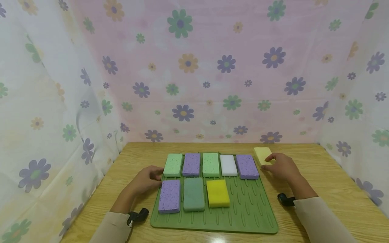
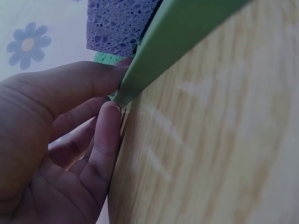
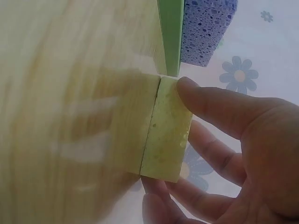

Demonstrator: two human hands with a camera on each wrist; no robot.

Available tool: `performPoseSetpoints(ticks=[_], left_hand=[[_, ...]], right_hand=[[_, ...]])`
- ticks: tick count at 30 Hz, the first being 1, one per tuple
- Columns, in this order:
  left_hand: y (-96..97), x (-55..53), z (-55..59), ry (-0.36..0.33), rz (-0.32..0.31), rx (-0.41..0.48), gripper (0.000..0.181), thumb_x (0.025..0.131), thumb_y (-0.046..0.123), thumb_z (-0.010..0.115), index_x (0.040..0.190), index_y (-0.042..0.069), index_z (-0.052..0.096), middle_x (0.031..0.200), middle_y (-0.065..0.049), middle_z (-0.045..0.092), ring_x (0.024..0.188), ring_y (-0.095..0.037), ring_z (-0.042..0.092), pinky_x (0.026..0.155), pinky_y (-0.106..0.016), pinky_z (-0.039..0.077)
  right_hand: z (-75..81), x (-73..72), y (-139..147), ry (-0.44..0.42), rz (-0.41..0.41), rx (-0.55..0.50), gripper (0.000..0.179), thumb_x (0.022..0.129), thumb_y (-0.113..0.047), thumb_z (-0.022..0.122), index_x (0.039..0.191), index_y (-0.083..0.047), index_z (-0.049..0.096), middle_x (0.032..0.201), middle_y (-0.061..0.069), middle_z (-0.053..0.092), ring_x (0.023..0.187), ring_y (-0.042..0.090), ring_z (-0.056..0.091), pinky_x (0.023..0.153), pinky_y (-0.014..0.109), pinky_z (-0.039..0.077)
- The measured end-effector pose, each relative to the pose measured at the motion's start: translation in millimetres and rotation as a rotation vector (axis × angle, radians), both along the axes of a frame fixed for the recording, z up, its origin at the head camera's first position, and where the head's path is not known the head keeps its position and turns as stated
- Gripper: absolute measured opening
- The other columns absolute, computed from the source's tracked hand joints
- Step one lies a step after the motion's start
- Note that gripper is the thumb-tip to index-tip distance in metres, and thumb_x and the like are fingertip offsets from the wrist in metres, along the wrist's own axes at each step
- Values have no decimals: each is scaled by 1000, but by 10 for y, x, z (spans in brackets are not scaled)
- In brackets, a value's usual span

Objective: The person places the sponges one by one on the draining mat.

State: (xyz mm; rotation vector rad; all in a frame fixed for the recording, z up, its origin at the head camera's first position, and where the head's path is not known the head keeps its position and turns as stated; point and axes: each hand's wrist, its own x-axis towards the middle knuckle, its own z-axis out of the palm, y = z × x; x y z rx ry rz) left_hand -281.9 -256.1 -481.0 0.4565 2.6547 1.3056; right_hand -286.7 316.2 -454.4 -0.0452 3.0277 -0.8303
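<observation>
Off the far right corner of a green ridged mat, my right hand grips a pale yellow sponge lying on the table. The right wrist view has the thumb on one end of the sponge and the fingers along its side and other end. At the mat's left edge, my left hand pinches the rim, thumb over the mat edge and a fingertip against its side. The back row on the mat holds light green, purple, light green, white and purple sponges.
In the mat's front row lie a purple sponge, a grey-green sponge and a bright yellow sponge. Ridged mat surface shows to their right. Flower-patterned cloth stands behind and at both sides of the wooden table.
</observation>
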Motion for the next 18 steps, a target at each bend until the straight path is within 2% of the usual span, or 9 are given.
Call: performPoseSetpoints(ticks=[3,8,15,18], left_hand=[[6,-1,8,-1,-2,-1,57,89,12,82,142,7,63,135,-11,62,105,-21,65,86,-33,55],[8,13,25,-13,8,4,56,89,12,81,142,8,63,137,-11,61,106,-21,64,86,-33,55],[14,20,29,-21,16,-6,56,89,13,82,142,10,63,135,-9,62,105,-20,64,87,-33,54],[13,17,27,-13,16,-8,56,89,13,82,142,9,63,134,-9,62,105,-20,64,87,-34,54]], right_hand=[[-3,12,12,30,-6,25,51,92,-43,78,121,-2,71,141,37,54,111,49,61,79,53,53],[50,45,14,61,-25,37,49,91,-47,78,119,-6,73,136,36,58,115,54,58,81,58,53],[170,164,-25,122,-51,40,57,86,-56,79,114,-7,74,126,31,66,103,45,66,72,50,53],[203,222,-57,143,-47,31,58,85,-60,79,113,-10,75,127,30,66,102,43,67,69,46,54]])
